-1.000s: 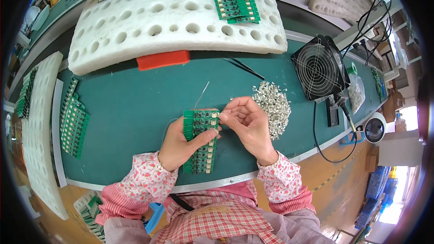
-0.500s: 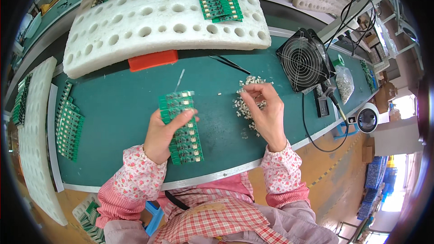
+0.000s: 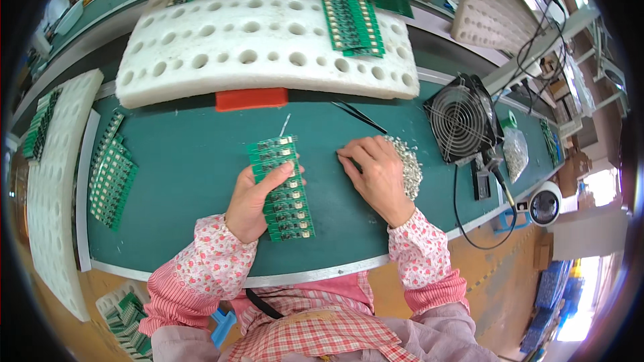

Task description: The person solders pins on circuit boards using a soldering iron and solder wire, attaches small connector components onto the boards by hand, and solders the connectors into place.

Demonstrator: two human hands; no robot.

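Note:
My left hand point(image 3: 253, 201) is closed round a long green circuit board panel point(image 3: 288, 194), its thumb pressed on the upper face. Small white connectors run down the panel's right edge. To the right of it, my right hand point(image 3: 379, 177) is low over the green mat, thumb and forefinger pinched together at the tabletop. Whatever lies between those fingertips is hidden or too small to make out. Partly behind that hand spreads a heap of small white connectors point(image 3: 410, 167).
A white foam block point(image 3: 228, 40) bearing circuit boards point(image 3: 352, 23) spans the back, with a red tray point(image 3: 251, 99) under its front edge. Tweezers point(image 3: 360, 117), a black fan point(image 3: 459, 121) and a soldering iron point(image 3: 500, 171) are at right. More boards point(image 3: 114, 181) lie left.
My right hand has moved left from the connector heap down to the mat, where a loose connector lay. My left hand still grips the panel. The whole view has shifted slightly.

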